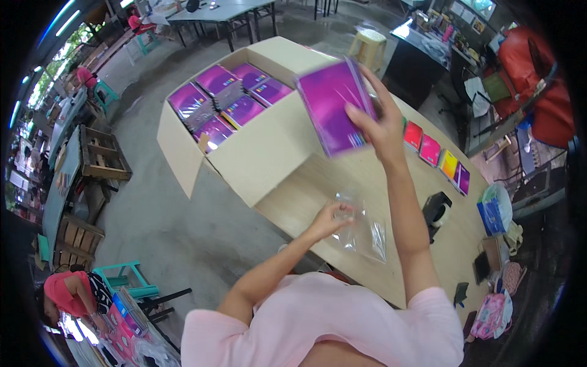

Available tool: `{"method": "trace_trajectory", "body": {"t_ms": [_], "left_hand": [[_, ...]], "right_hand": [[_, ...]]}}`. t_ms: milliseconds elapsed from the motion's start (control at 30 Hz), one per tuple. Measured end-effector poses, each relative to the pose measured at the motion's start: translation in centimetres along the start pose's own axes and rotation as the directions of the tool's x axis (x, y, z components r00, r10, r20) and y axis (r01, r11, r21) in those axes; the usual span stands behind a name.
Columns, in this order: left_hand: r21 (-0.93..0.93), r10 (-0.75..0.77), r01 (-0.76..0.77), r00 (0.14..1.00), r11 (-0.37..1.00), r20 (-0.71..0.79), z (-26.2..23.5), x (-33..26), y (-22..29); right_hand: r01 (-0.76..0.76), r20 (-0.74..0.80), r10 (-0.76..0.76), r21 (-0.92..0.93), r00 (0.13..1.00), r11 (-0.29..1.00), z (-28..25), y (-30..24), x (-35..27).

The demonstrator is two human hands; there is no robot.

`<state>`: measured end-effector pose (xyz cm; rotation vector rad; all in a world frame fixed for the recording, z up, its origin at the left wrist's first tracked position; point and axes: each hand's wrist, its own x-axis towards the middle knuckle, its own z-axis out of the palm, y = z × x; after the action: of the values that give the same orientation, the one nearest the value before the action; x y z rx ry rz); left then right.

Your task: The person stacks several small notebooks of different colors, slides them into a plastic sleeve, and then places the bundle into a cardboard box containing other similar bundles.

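My right hand (385, 125) is raised over the table and grips a purple notebook (330, 110), thumb on its cover and fingers behind its edge. The notebook is slightly blurred and tilted. Lower down, my left hand (333, 220) has its fingers curled on the edge of a clear plastic bag (370, 235) lying on the table. Left of the raised notebook stands an open cardboard box (257, 162) with its flaps folded out. Stacks of similar purple notebooks (241, 110) sit inside it, several side by side.
Several small red, pink, yellow and purple notebooks (430, 150) line the right part of the wooden table (403, 275). A black tape dispenser (436, 214) stands nearer. Bags and a blue container (492, 214) are beyond the right edge. At lower left a person in red (67, 293) works at another table.
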<state>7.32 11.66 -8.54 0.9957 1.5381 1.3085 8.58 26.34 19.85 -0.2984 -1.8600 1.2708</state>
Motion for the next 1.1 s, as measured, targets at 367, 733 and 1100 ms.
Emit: {"method": "trace_trajectory", "body": {"t_ms": [367,733,1100], "left_hand": [[0.114,0.154,-0.13,0.958,0.985,-0.241,-8.4,-4.0,-1.0],[-0.57,-0.032,0.093,0.993,0.816,0.115,-12.0,1.2,2.0],[-0.557,0.027,0.208,0.923,0.804,0.383,-1.0,9.3,7.8]], "right_hand": [[0.6,0.629,0.3,-0.776,0.717,0.194,19.3,15.5,20.9],[0.049,-0.108,-0.074,-0.222,0.991,0.974,0.4,9.2,-1.9],[-0.368,-0.343,0.238,-0.391,0.909,0.843,-14.9,11.1,-24.3]]}}
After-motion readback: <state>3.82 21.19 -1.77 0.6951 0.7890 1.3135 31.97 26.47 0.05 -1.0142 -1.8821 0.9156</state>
